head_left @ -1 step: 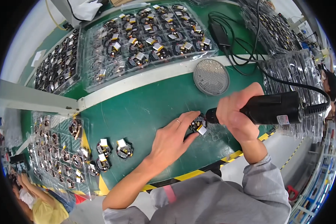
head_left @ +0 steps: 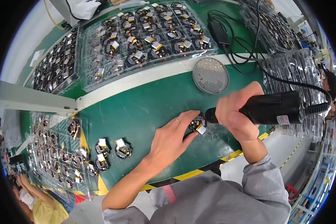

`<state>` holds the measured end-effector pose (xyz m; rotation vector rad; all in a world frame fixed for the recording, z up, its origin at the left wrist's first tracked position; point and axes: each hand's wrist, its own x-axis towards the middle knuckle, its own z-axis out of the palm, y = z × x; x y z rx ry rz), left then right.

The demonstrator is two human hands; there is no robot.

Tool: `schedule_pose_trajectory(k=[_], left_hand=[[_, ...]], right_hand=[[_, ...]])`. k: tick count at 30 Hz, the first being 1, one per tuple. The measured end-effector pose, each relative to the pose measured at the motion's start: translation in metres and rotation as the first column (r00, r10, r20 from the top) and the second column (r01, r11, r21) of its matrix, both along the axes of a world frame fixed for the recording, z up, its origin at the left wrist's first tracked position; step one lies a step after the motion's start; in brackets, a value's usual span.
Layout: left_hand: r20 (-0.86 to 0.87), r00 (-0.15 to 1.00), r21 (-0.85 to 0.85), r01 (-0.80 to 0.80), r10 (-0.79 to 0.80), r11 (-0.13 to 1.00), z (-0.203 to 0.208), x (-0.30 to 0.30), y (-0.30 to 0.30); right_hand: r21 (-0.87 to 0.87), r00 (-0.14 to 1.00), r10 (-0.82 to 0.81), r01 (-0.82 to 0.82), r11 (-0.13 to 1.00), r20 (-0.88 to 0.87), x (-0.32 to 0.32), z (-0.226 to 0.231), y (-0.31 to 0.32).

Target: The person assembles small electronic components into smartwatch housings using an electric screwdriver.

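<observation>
Holding round module (head_left: 200,124) between thumb and fingers; left hand (head_left: 168,136)

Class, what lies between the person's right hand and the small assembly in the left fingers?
In the head view, the black nose of the handheld tool lies between the right hand and the small assembly; whether it touches the assembly is unclear.

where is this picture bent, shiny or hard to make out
Head view: striped table edge bowed by the fisheye, corners black; white glints on the stacked clear trays at right; label on the black corded tool in the right hand too small to read.
</observation>
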<state>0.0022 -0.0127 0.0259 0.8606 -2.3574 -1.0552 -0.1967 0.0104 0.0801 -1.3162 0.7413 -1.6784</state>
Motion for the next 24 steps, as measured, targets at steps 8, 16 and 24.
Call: schedule_pose_trajectory(k=[8,16,24], left_hand=[[-0.118,0.992,0.007,-0.054,0.055,0.999,-0.004,-0.003,0.0],[-0.146,0.987,0.008,-0.059,0.06,0.998,-0.007,-0.001,0.0],[-0.063,0.998,0.042,-0.021,0.024,0.999,-0.004,0.001,-0.004]], right_hand=[[0.025,0.998,0.016,-0.014,1.0,-0.065,-0.001,-0.003,-0.004],[0.003,0.994,0.047,-0.047,0.999,-0.094,0.002,-0.004,-0.007],[0.046,0.937,0.072,-0.06,0.997,-0.342,0.0,-0.005,-0.024]])
